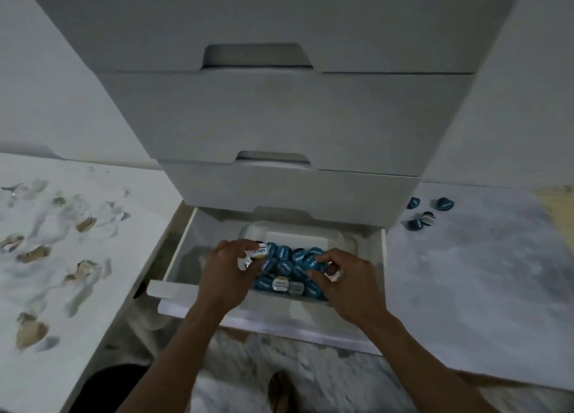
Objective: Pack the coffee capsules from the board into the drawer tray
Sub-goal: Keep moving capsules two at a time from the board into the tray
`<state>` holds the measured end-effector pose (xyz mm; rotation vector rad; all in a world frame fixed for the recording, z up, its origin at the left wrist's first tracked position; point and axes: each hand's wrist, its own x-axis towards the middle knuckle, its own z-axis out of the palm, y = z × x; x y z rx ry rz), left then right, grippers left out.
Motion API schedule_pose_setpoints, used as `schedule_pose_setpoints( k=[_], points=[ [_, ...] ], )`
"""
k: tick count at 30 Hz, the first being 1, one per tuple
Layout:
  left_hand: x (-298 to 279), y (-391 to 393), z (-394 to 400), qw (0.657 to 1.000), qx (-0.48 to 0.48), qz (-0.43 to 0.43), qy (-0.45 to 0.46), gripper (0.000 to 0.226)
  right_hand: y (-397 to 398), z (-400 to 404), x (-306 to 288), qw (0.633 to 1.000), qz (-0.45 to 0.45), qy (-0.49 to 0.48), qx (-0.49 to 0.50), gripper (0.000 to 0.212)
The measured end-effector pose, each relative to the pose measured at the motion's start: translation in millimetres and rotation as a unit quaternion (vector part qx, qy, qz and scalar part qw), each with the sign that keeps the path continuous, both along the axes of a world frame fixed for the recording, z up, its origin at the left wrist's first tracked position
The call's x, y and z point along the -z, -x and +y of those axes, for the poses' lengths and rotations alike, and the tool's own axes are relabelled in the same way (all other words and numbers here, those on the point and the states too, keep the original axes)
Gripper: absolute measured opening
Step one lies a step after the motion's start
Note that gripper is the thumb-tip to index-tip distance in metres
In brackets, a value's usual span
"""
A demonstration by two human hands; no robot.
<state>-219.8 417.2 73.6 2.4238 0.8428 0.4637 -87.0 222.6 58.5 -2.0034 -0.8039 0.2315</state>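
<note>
Nearest the camera: marbled floor (248, 366) and both forearms reaching forward over the front edge of the pulled-out bottom drawer (279, 322).

Left hand (231, 268) is curled around a white-lidded capsule (256, 252) at the left edge of the pile; fingers closed on it, a bit of foil showing below the thumb.

Right hand (344, 280) is pinched on a blue capsule (313, 263) at the right side of the pile, with a foil-edged capsule (333, 274) tucked under the fingers.

Between the hands: clear tray (310, 235) inside the drawer, holding a heap of blue-lidded coffee capsules (284, 268), lids mostly up, plus two pale-lidded ones at the near edge. Far half of the tray is bare.

Right of the drawer: pale board (481, 273) lying flat, with a few blue capsules (428, 214) left at its far corner, well apart from the tray.

Left: white panel (77, 226) with torn patches.

Farther back: stacked closed drawers (279, 117) of the white cabinet.
</note>
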Motion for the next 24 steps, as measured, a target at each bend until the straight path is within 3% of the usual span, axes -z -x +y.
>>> schedule_pose_setpoints(
  k=[7, 24],
  points=[
    [47, -39, 74, 0.994, 0.063, 0.081, 0.031, 0.028, -18, 82, 37, 0.996, -0.008, 0.085, 0.030, 0.015],
    [92, -82, 115, 0.981, 0.172, 0.089, -0.011, 0.024, -49, 149, 85, 0.975, -0.021, 0.220, -0.010, 0.024]
  ],
)
